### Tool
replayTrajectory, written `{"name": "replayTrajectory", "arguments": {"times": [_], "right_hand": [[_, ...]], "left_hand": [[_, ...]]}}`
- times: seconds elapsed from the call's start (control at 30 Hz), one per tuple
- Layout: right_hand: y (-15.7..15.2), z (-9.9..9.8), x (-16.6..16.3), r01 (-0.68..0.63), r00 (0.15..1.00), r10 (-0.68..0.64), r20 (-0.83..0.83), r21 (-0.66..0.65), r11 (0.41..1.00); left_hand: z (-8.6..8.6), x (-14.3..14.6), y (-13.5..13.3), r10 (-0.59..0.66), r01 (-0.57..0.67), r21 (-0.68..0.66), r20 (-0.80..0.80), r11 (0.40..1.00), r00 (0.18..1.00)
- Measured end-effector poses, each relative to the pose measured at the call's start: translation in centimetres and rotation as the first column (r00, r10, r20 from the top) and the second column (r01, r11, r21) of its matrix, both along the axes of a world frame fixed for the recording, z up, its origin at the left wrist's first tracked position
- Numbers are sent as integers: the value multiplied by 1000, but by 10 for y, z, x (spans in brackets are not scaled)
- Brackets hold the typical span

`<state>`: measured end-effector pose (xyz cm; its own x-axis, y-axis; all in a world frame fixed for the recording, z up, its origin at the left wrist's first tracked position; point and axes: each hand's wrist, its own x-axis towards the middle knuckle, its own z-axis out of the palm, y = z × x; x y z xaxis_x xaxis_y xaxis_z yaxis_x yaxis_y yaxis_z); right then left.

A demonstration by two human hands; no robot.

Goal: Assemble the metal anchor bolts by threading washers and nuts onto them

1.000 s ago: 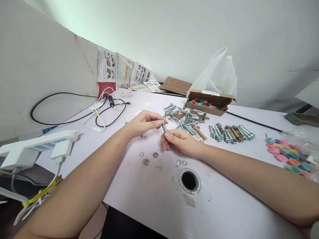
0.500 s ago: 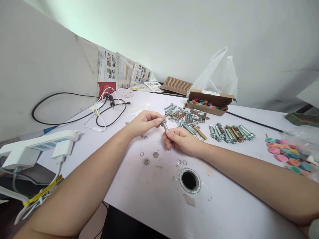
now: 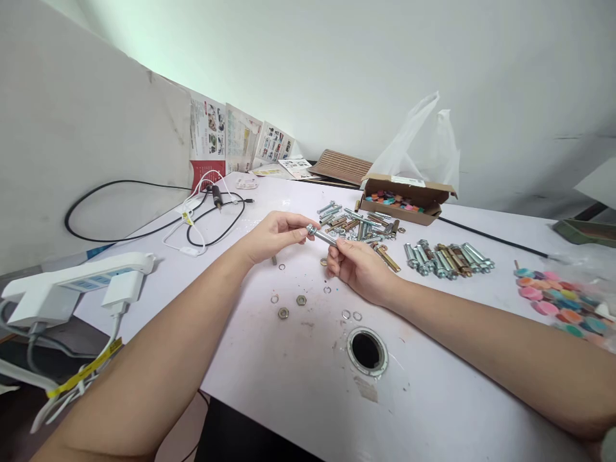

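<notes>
Between my two hands a silver expansion bolt (image 3: 324,237) is held above the table, tilted down toward the right. My left hand (image 3: 278,236) pinches its nut end with thumb and fingertips. The sleeve's other end sits in the closed fingers of my right hand (image 3: 359,266), which hide its tip. Below the hands lie two loose hex nuts, one nut (image 3: 301,300) a little behind the other nut (image 3: 283,313). Several thin washers (image 3: 346,314) are scattered around them. Beyond my right hand spreads a pile of loose bolts and sleeves (image 3: 359,221).
Assembled expansion bolts (image 3: 447,258) lie in a row at the right. A cardboard box (image 3: 402,212) of coloured pieces stands behind the pile. More coloured discs (image 3: 561,295) are farther right. A round hole (image 3: 367,351) pierces the near tabletop. Power strip (image 3: 77,279) and cables occupy the left.
The bolt has swung from steep to a flatter tilt, showing more of its length. My right hand has shifted right and slightly up, uncovering washers on the table.
</notes>
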<state>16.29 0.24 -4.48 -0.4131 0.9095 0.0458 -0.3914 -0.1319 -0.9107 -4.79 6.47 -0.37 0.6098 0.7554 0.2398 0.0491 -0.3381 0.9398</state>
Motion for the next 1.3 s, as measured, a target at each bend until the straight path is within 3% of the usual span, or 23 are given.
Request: {"name": "replayTrajectory", "arguments": {"times": [0.17,0.33,0.5,0.7,1.03,1.13,1.23,1.3], "right_hand": [[-1,-4,0,48,995,-61,84,151,987],[-1,-6,-1,55,958,-146,245,342,938],[-1,-4,1,54,910,-224,348,437,898],[-3,0,1,84,890,-229,395,351,933],[0,0,4,167,931,-248,268,293,941],[-1,-2,3,156,931,-246,270,313,937],[-2,-2,2,149,917,-259,305,340,929],[-2,-2,2,146,912,-263,314,352,925]], "left_hand": [[1,-1,0,2,-1,-35,13,999,1000],[3,-1,-1,56,-55,48,-22,997,998],[4,-1,-2,118,-110,84,-96,990,988],[2,-1,0,95,-88,71,-94,994,991],[4,-4,-2,-45,44,-8,-18,999,999],[5,-3,-3,36,-35,12,-55,999,998],[5,-1,-2,182,-171,74,-192,982,964],[4,-1,-1,204,-187,86,-277,979,939]]}}
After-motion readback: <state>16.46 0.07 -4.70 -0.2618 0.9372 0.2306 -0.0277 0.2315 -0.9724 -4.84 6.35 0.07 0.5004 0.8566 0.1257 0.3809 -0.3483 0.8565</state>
